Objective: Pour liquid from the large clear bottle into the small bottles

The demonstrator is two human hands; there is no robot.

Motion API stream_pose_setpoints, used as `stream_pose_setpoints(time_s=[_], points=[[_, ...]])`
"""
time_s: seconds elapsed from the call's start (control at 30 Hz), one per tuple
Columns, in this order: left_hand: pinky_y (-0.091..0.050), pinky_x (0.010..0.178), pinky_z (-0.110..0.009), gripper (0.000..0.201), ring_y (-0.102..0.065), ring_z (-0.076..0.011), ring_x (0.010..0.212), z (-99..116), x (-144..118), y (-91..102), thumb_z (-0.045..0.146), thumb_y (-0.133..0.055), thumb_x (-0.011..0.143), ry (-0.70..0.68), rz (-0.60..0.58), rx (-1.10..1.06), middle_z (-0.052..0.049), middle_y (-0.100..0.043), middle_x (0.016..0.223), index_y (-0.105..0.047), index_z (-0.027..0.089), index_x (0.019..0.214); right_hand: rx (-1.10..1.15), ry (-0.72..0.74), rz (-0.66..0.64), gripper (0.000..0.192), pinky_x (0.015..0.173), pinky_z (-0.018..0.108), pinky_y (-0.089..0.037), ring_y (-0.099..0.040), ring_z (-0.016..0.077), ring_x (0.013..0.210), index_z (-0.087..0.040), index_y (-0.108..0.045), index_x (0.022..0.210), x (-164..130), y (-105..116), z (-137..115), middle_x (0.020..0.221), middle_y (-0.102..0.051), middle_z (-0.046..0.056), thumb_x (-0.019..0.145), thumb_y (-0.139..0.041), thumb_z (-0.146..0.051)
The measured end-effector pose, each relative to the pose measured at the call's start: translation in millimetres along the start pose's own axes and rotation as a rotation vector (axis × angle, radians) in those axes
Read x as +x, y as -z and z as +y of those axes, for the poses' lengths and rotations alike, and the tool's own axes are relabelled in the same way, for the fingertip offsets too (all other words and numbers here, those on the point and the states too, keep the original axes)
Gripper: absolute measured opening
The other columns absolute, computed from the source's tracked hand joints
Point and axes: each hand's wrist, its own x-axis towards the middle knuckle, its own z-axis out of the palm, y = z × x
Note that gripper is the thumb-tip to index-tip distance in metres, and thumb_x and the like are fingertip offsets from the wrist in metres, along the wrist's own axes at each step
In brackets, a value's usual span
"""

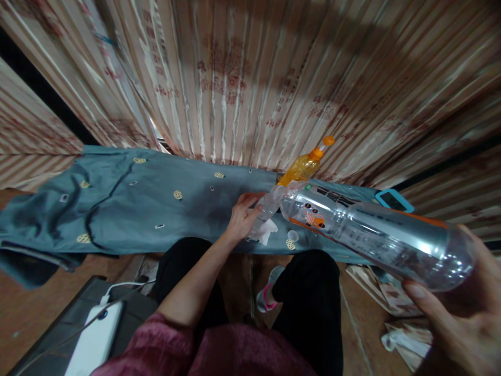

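Note:
My right hand (465,318) grips the base of a large clear plastic bottle (383,240) with an orange and black printed label. The bottle is tipped nearly level, its neck pointing left. My left hand (241,215) has its fingers around a small clear plastic bottle (269,205), and the large bottle's mouth meets or overlaps its top; whether they touch I cannot tell. Crumpled white tissue (267,230) lies just below the small bottle. A small clear cap (293,236) rests near the cloth's front edge. Behind the large bottle's neck is a yellow-orange bottle (301,168) with an orange top.
A grey-green patterned cloth (195,209) covers the narrow surface before me. Pleated printed curtains (230,78) hang behind it. At the right is a blue-framed device (394,200). A white power bank (96,337) with a cable sits on a dark box at lower left.

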Motion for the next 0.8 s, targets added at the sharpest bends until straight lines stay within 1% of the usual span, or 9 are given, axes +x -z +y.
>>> stream_pose_setpoints(time_s=[0.03, 0.1, 0.2, 0.3, 0.43, 0.5, 0.6, 0.67, 0.8], points=[[-0.052, 0.116, -0.046, 0.045, -0.067, -0.0300, 0.124, 0.0, -0.1, 0.1, 0.051, -0.056, 0.104, 0.003, -0.002, 0.001, -0.011, -0.078, 0.131, -0.079, 0.021, 0.130, 0.007, -0.012, 0.001, 0.097, 0.119, 0.071, -0.046, -0.049, 0.0436, 0.153, -0.041, -0.064, 0.152, -1.2, -0.4, -0.6, 0.159, -0.061, 0.006, 0.062, -0.097, -0.042], [-0.052, 0.116, -0.046, 0.045, -0.067, -0.0299, 0.124, 0.1, -0.1, 0.2, 0.052, -0.056, 0.104, 0.010, -0.001, 0.006, -0.011, -0.078, 0.131, -0.079, 0.022, 0.130, 0.003, 0.003, -0.016, 0.098, 0.117, 0.071, -0.049, -0.048, 0.0441, 0.153, -0.042, -0.064, 0.152, -1.5, 0.8, 1.2, 0.161, -0.058, 0.005, 0.060, -0.098, -0.042], [-0.052, 0.115, -0.046, 0.046, -0.067, -0.0297, 0.124, 0.4, 0.0, 0.1, 0.052, -0.056, 0.104, 0.008, 0.006, 0.011, -0.011, -0.078, 0.130, -0.079, 0.021, 0.129, -0.011, 0.031, -0.028, 0.098, 0.113, 0.071, -0.052, -0.053, 0.0440, 0.148, -0.043, -0.065, 0.150, 1.7, 5.1, 7.9, 0.159, -0.060, 0.006, 0.059, -0.099, -0.043], [-0.052, 0.115, -0.047, 0.045, -0.068, -0.0299, 0.123, 0.5, 0.1, -0.1, 0.051, -0.055, 0.104, -0.002, 0.002, 0.017, -0.011, -0.078, 0.131, -0.079, 0.021, 0.129, -0.009, 0.046, -0.025, 0.098, 0.111, 0.067, -0.055, -0.058, 0.0423, 0.143, -0.042, -0.065, 0.150, 4.9, 7.8, 12.4, 0.157, -0.062, 0.006, 0.058, -0.099, -0.044], [-0.052, 0.116, -0.047, 0.046, -0.067, -0.0300, 0.125, 0.4, 0.3, -0.1, 0.051, -0.055, 0.104, 0.008, -0.007, 0.019, -0.011, -0.078, 0.132, -0.079, 0.021, 0.130, 0.001, 0.090, -0.034, 0.097, 0.109, 0.065, -0.056, -0.067, 0.0392, 0.128, -0.040, -0.067, 0.148, 6.2, 6.2, 11.1, 0.142, -0.071, 0.007, 0.057, -0.100, -0.042], [-0.051, 0.117, -0.047, 0.046, -0.067, -0.0299, 0.125, 0.6, 0.3, 0.2, 0.051, -0.055, 0.105, 0.008, -0.011, 0.015, -0.011, -0.078, 0.132, -0.078, 0.021, 0.130, 0.015, 0.092, -0.028, 0.096, 0.110, 0.063, -0.056, -0.069, 0.0371, 0.125, -0.039, -0.067, 0.149, 6.6, 4.8, 9.5, 0.141, -0.072, 0.008, 0.059, -0.099, -0.040], [-0.052, 0.116, -0.046, 0.047, -0.067, -0.0300, 0.125, 1.0, 0.4, 0.7, 0.052, -0.055, 0.105, -0.008, -0.009, 0.008, -0.011, -0.078, 0.132, -0.078, 0.021, 0.130, -0.019, 0.139, -0.044, 0.094, 0.102, 0.059, -0.061, -0.071, 0.0362, 0.119, -0.040, -0.069, 0.147, 8.3, 5.2, 9.2, 0.137, -0.073, 0.008, 0.058, -0.100, -0.041], [-0.052, 0.116, -0.047, 0.047, -0.067, -0.0305, 0.125, 1.2, 0.4, 0.8, 0.052, -0.055, 0.105, -0.016, -0.007, 0.007, -0.012, -0.078, 0.132, -0.078, 0.020, 0.131, -0.034, 0.143, -0.048, 0.094, 0.100, 0.061, -0.062, -0.071, 0.0376, 0.119, -0.042, -0.068, 0.147, 10.0, 7.0, 11.0, 0.137, -0.073, 0.008, 0.058, -0.100, -0.043], [-0.052, 0.116, -0.047, 0.048, -0.067, -0.0306, 0.125, 0.7, 0.3, 0.5, 0.052, -0.055, 0.104, -0.008, -0.007, 0.002, -0.012, -0.078, 0.131, -0.078, 0.020, 0.131, -0.010, 0.142, -0.053, 0.098, 0.107, 0.067, -0.057, -0.066, 0.0422, 0.130, -0.040, -0.067, 0.148, 11.6, 9.2, 14.2, 0.137, -0.073, 0.009, 0.056, -0.101, -0.042]])
